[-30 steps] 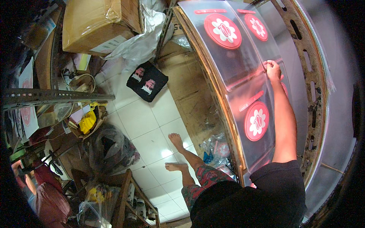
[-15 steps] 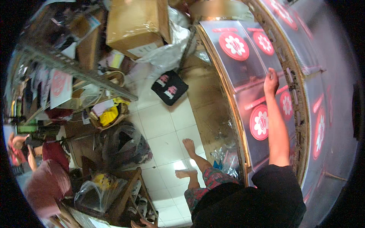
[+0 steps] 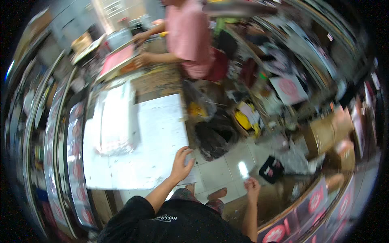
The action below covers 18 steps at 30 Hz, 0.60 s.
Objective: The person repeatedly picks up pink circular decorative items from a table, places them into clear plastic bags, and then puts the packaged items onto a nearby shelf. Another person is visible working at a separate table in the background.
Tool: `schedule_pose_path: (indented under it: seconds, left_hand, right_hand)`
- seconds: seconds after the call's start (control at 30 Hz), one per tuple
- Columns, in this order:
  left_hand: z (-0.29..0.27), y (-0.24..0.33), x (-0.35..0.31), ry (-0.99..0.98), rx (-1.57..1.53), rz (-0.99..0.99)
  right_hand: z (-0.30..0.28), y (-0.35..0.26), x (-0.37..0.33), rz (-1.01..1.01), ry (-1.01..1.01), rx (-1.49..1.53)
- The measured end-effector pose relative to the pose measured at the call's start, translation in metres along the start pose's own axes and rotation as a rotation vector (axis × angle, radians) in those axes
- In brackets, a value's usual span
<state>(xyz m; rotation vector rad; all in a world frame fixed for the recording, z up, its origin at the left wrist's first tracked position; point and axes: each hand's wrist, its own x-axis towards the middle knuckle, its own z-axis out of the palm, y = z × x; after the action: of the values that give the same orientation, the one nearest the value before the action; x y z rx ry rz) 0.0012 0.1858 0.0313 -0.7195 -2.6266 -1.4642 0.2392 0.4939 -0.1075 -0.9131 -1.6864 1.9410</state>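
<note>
My left hand (image 3: 182, 164) is raised at the near right corner of a white-topped table (image 3: 160, 137). Its fingers are apart and it holds nothing. A plastic-wrapped stack of white sheets (image 3: 115, 117) lies on that table. Off to the right, my right hand (image 3: 252, 186) hangs low with its fingers curled; blur hides whether anything small is in them. The nearest things to it are a dark folded cloth with a pink print (image 3: 270, 170) on the floor and dark sheets with red-and-white flower prints (image 3: 314, 200) on a rack.
Beyond the table a co-worker in a pink shirt (image 3: 188, 36) has both hands at a framed pink screen (image 3: 117, 60). A dark plastic bag (image 3: 214, 137) and a box with yellow contents (image 3: 245, 117) stand on the floor. Racks of printed sheets (image 3: 77, 162) line the left.
My view has swung left from the rack of printed sheets to the white table and co-worker. My right hand has left the printed sheets; my left hand has come up into fuller view.
</note>
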Motion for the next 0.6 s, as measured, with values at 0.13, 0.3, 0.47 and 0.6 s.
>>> schedule_pose_path:
  seconds: [0.13,0.3,0.47,0.6]
  left_hand:
    - [-0.053,-0.001,-0.022,0.029,-0.053,-0.073]
    - [-0.116,-0.031,-0.066,0.174,-0.045,-0.128]
    - [-0.146,-0.061,-0.096,0.294,0.099,-0.21]
    - [-0.142,-0.069,-0.102,0.332,0.18,-0.153]
  right_hand:
    - [0.072,0.011,-0.009,0.318,-0.181,-0.007]
    - [0.121,0.003,0.001,0.372,-0.256,-0.061]
    - [0.152,-0.023,0.015,0.309,-0.287,-0.1]
    - [0.161,-0.022,0.021,0.312,-0.318,-0.099]
